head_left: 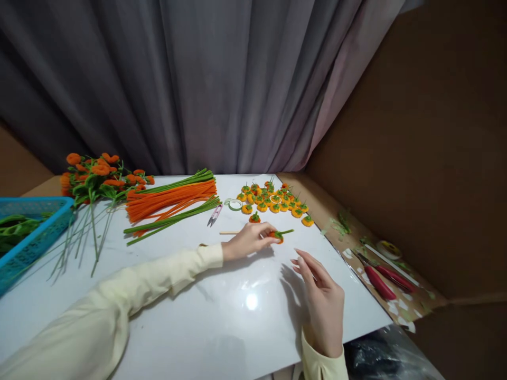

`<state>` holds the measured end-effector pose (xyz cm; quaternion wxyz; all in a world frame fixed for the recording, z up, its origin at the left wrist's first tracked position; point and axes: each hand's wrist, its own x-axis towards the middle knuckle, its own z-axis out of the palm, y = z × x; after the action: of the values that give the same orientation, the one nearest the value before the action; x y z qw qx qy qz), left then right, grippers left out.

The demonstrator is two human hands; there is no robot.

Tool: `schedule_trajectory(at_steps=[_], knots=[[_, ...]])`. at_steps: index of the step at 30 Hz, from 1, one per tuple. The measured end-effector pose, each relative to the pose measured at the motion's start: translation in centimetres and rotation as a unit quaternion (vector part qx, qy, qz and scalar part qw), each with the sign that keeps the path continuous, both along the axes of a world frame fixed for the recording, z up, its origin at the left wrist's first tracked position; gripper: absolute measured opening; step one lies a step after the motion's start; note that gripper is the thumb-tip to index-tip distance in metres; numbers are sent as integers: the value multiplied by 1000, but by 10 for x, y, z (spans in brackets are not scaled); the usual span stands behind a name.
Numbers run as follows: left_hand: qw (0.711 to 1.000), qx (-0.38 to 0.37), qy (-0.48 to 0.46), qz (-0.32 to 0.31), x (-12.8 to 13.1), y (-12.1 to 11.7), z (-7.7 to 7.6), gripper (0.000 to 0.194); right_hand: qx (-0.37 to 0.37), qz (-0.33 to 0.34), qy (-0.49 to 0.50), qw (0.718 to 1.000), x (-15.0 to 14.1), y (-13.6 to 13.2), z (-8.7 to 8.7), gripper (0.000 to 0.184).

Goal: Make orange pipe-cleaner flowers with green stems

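Note:
My left hand (249,241) pinches a small orange fuzzy pipe-cleaner flower head (279,240) between thumb and fingers. A green stem sticks out of it to the right. Lower right, my right hand (322,295) hovers above the white table with fingers loosely curved and nothing visible in them; it is apart from the flower head. Just behind the left hand lies another orange flower head with a green top (254,218). A thin wooden stick (228,233) rests beside the left hand, partly hidden by it. Pink-handled thread snips (215,215) lie farther left.
Several yellow and orange flower heads (274,207) cluster at the back right, near a roll of green tape (235,205). Orange pipe cleaners (170,198) and green ones (170,220) lie left of centre. Finished flowers (101,169), a blue basket (43,240) and red-handled pliers (380,283) flank the table.

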<state>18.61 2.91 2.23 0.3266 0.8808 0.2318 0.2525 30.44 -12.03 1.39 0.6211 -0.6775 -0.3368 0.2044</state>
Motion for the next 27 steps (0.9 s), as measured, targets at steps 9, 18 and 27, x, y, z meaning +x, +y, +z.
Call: schedule_trajectory(at_steps=[9, 18, 27], knots=[[987, 104, 104, 63, 80, 42, -17, 19, 34, -16, -6, 999, 10, -5, -16, 37], [964, 248, 95, -26, 5, -11, 3, 16, -65, 13, -75, 995, 8, -8, -18, 52], [900, 428, 82, 7, -160, -26, -15, 34, -107, 80, -114, 984, 17, 3, -31, 52]])
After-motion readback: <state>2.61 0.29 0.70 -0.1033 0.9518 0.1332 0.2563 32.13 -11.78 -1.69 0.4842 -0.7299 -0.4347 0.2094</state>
